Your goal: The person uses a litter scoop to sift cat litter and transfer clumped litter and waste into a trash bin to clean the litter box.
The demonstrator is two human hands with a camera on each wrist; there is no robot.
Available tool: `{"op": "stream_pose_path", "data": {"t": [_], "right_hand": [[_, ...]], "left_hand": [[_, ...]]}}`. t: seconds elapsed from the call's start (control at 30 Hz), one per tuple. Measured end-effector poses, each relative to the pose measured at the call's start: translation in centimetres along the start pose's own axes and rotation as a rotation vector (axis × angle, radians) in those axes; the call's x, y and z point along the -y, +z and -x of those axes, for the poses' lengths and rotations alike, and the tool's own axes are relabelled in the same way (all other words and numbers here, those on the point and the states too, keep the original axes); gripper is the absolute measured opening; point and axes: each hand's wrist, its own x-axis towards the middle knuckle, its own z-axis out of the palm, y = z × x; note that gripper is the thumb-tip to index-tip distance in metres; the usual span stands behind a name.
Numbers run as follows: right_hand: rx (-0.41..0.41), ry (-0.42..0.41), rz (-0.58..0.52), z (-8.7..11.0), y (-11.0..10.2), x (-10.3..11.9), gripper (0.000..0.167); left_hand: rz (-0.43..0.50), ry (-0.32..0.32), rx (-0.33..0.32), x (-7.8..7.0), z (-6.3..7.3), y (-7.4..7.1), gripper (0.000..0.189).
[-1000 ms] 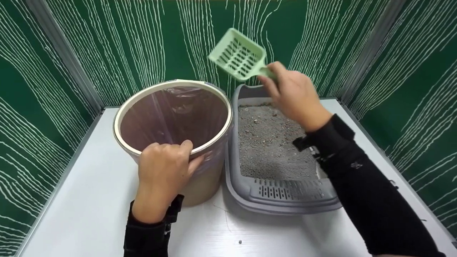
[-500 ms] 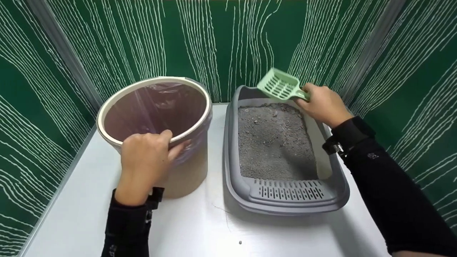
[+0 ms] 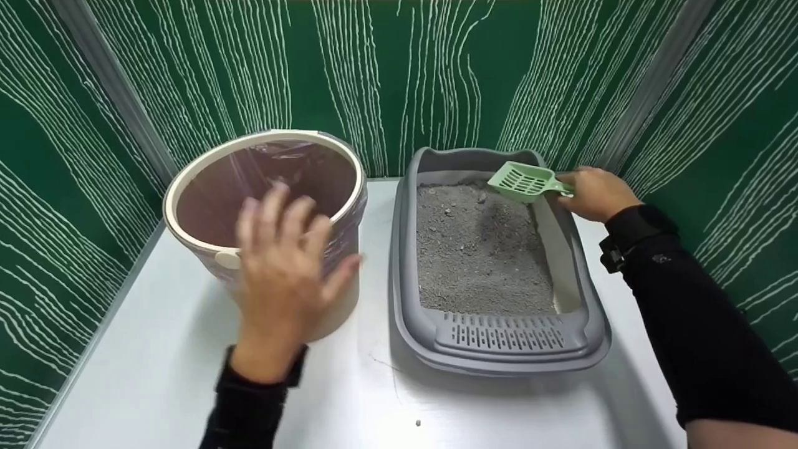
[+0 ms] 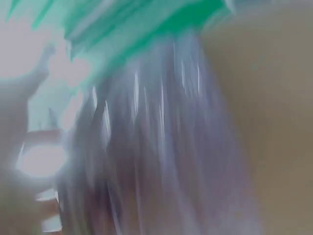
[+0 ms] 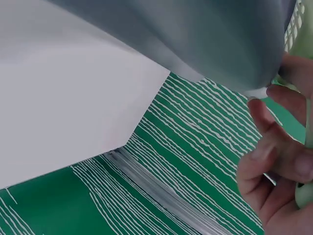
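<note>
In the head view my right hand [image 3: 598, 192] grips the handle of a pale green slotted litter scoop [image 3: 522, 181]. The scoop hovers over the far right part of a grey litter box [image 3: 499, 358] with grey litter inside. At the right wrist view's edge, the fingers [image 5: 281, 156] curl round the green handle, near the box's underside. My left hand [image 3: 283, 274], blurred, has its fingers spread in front of a beige trash bin [image 3: 181, 212] lined with a clear bag. Contact with the bin cannot be told. The left wrist view is smeared, showing the bag [image 4: 156, 127].
A white table [image 3: 349, 399] carries both containers, with a gap between them. One small grey crumb [image 3: 418, 423] lies near the front. Green walls [image 3: 430, 75] with white wavy lines and grey corner posts close in the back and sides.
The scoop moved right and down from above the bin's side to over the litter box. The left hand released the bin rim and spread its fingers, after the bin shifted left.
</note>
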Motion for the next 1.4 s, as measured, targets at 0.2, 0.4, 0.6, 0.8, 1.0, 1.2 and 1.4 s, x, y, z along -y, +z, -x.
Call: {"op": "stream_pose_path", "data": {"t": [0.2,0.4,0.6,0.8,1.0,1.2,1.4], "right_hand": [[0.093,0.039,-0.017,-0.1,0.4,0.5,0.031],[0.034,-0.017,0.005,0.0,1.3,0.9,0.035],[-0.041,-0.046,0.000,0.1,1.9,0.5,0.037],[-0.086,-0.005,-0.021,1.5,2.2,-0.3,0.025],[-0.130,0.089,-0.059,3.9,3.0,0.4,0.030],[-0.236,0.224,-0.064,7.6,3.5,2.1,0.038],[-0.345,0.308,-0.084,10.4,4.4,4.5,0.041]], "left_hand": [[0.144,0.123,0.146,-8.2,3.6,4.6,0.055],[0.154,-0.017,0.378,-11.6,7.1,8.2,0.036],[0.331,-0.158,0.394,-11.6,7.8,8.7,0.028],[0.448,-0.214,0.480,-10.4,7.1,8.8,0.025],[0.437,-0.297,0.494,-8.0,6.4,9.1,0.023],[0.230,-0.369,0.473,-6.8,5.2,10.4,0.030],[-0.048,-0.396,0.432,-7.2,3.7,12.8,0.014]]}}
